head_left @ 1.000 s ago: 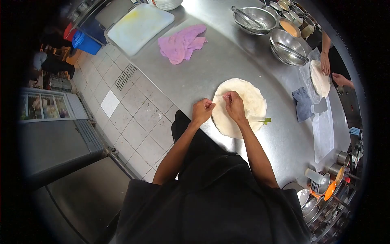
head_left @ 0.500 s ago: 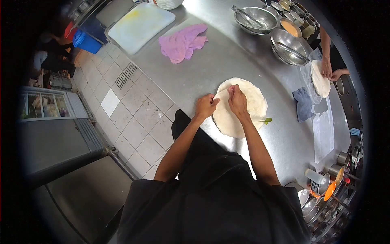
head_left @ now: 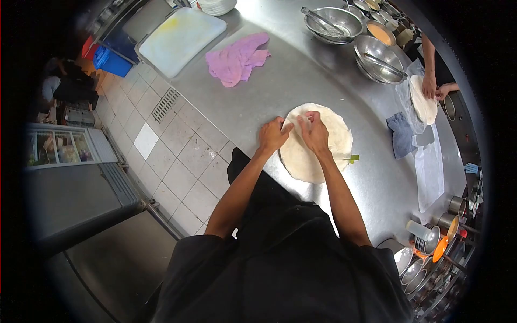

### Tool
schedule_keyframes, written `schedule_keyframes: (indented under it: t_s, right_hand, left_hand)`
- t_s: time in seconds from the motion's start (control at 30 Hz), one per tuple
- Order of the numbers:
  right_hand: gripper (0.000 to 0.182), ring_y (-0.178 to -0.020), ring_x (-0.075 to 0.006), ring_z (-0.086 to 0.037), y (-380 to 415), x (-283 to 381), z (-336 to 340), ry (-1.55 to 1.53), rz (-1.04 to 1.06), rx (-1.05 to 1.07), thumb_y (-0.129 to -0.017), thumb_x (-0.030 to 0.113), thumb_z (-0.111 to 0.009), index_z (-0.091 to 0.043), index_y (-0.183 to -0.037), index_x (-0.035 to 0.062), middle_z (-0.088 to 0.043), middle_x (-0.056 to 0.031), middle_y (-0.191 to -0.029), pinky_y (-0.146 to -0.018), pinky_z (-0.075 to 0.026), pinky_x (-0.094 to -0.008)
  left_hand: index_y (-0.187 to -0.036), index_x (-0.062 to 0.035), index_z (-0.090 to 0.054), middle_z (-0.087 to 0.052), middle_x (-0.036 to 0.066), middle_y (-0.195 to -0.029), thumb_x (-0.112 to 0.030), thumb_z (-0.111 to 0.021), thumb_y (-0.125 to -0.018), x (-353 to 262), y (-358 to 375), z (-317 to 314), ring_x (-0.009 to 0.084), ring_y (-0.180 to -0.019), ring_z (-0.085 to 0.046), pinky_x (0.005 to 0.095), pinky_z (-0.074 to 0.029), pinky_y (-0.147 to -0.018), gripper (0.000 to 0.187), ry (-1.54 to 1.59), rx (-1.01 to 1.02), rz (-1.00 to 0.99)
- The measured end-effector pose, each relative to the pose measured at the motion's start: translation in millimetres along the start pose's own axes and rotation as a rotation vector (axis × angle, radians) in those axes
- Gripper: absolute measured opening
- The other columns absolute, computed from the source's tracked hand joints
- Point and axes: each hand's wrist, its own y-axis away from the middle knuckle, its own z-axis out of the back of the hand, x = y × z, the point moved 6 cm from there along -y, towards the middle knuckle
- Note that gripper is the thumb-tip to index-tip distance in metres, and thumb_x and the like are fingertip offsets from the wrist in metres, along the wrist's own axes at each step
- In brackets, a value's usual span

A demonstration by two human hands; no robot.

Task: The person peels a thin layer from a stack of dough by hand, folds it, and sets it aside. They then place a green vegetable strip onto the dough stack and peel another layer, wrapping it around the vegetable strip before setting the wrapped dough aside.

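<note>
Lying flat at the centre of the frame, the dough (head_left: pixel 323 145) is a pale round sheet on the steel table (head_left: pixel 280 91). Its left edge is folded inward, and both hands sit on that fold. At the rim, the left hand (head_left: pixel 272 135) pinches the dough edge, its grip closed on it. Just right of it, the right hand (head_left: pixel 314 133) presses on the folded part with fingers curled; whether its grip holds the dough or only presses it cannot be told. A small green thing (head_left: pixel 354 159) touches the dough's right edge.

Toward the upper left lies a pink cloth (head_left: pixel 237 59), and beyond it, at the table's corner, a white board (head_left: pixel 180 37). Metal bowls (head_left: pixel 353 32) stand along the top of the frame. At the right, a blue-grey cloth (head_left: pixel 401 134) lies near a clear plastic sheet (head_left: pixel 431 172). Farther right, another person's hands (head_left: pixel 433 89) rest on a second dough (head_left: pixel 423 102). Small metal pots (head_left: pixel 436 237) crowd the lower right. Grey floor tiles (head_left: pixel 177 140) fill the left side.
</note>
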Motion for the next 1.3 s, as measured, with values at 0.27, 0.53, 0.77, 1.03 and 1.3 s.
schedule_keyframes:
  t_s: [0.27, 0.53, 0.77, 1.03, 1.3]
  right_hand:
    - [0.036, -0.077, -0.0340, -0.068, -15, -14, -1, 0.014, 0.125, 0.179, -0.093, 0.037, -0.066, -0.067, -0.103, 0.0023, -0.070, -0.0214, -0.086, -0.074, -0.052, -0.0401]
    - [0.035, -0.065, -0.0152, -0.057, -15, -34, 1, -0.109, -0.052, 0.170, -0.095, 0.035, -0.065, -0.069, -0.101, 0.0005, -0.068, -0.0100, -0.077, -0.065, -0.047, -0.0315]
    - [0.043, -0.092, -0.0293, -0.068, -18, -55, -1, -0.230, -0.209, 0.170, -0.091, 0.038, -0.068, -0.068, -0.110, -0.0010, -0.071, -0.0182, -0.102, -0.082, -0.051, -0.0367]
    - [0.034, -0.086, -0.0351, -0.066, -23, -20, 5, -0.063, 0.034, 0.170, -0.093, 0.035, -0.066, -0.064, -0.100, 0.0013, -0.069, -0.0200, -0.092, -0.078, -0.050, -0.0413]
    - [0.032, -0.076, -0.0317, -0.065, -20, -33, 11, -0.150, -0.078, 0.136, -0.098, 0.033, -0.060, -0.057, -0.103, 0.0013, -0.067, -0.0176, -0.085, -0.069, -0.048, -0.0414]
  left_hand:
    - [-0.106, -0.0070, -0.065, -0.070, 0.015, -0.081, -0.037, -0.066, -0.089, -2, -13, -7, 0.0349, -0.080, -0.069, 0.0471, -0.053, -0.071, 0.034, -0.087, 0.003, -0.130]
    - [-0.105, -0.0025, -0.056, -0.069, 0.021, -0.092, -0.033, -0.059, -0.091, -27, -8, -13, 0.0404, -0.079, -0.069, 0.0526, -0.054, -0.073, 0.033, -0.278, -0.073, -0.229]
    - [-0.108, -0.0026, -0.056, -0.070, 0.023, -0.092, -0.032, -0.060, -0.090, -22, -14, -15, 0.0407, -0.080, -0.069, 0.0521, -0.054, -0.074, 0.035, -0.248, -0.040, -0.207]
    - [-0.113, -0.0030, -0.056, -0.071, 0.022, -0.088, -0.033, -0.063, -0.089, -27, -27, -12, 0.0400, -0.086, -0.069, 0.0499, -0.053, -0.077, 0.039, -0.210, 0.052, -0.238]
    - [-0.105, -0.0024, -0.055, -0.070, 0.021, -0.078, -0.035, -0.061, -0.091, -43, -32, -17, 0.0389, -0.075, -0.069, 0.0512, -0.053, -0.070, 0.036, -0.311, -0.030, -0.246]
